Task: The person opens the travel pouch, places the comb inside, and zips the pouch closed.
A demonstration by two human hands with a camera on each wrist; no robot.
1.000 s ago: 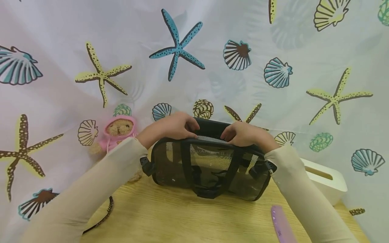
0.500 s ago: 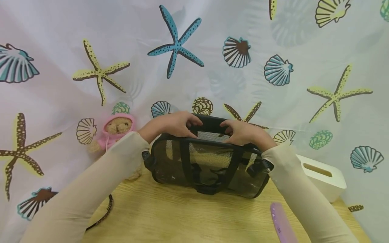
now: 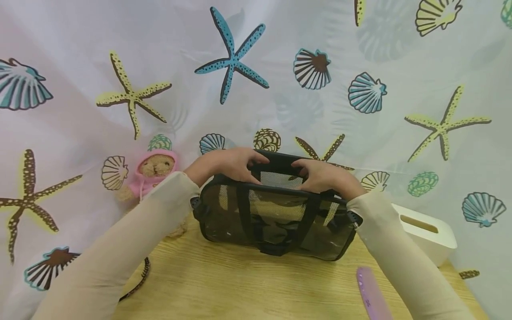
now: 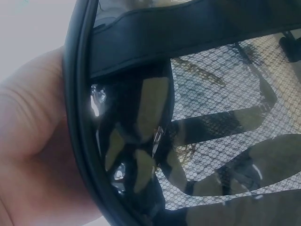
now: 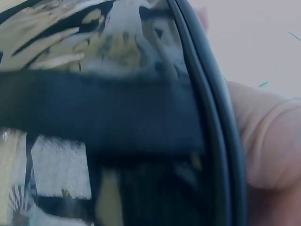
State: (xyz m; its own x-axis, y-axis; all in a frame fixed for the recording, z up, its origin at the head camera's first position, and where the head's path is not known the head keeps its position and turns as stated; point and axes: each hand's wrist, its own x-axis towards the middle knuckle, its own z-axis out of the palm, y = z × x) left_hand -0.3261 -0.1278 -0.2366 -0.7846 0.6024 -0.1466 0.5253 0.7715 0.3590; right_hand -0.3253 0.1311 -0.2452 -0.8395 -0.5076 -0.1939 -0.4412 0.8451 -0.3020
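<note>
A see-through smoky bag [image 3: 276, 222] with black trim and mesh lies lengthwise on the table. Its top mouth gapes, and a black handle loop hangs down its front. At the left of the mouth my left hand [image 3: 236, 164] has its thumb at the front rim and its fingers spread toward the back rim. My right hand [image 3: 324, 175] mirrors this at the right of the mouth. Pale mesh shows in the gap between thumb and fingers. Both wrist views show the bag's black front rim [image 4: 77, 94] covering part of each hand; the fingertips are hidden there.
A teddy bear in a pink hoodie [image 3: 154, 175] sits at the back left. A thin dark braided band [image 3: 140, 282] lies by the left sleeve. A purple comb [image 3: 370, 293] is at the front right, and a white tissue box [image 3: 430, 231] stands behind the right forearm.
Fingers and thumbs of both hands have moved apart, widening the bag's mouth. Over the last half second the hands and bag barely moved.
</note>
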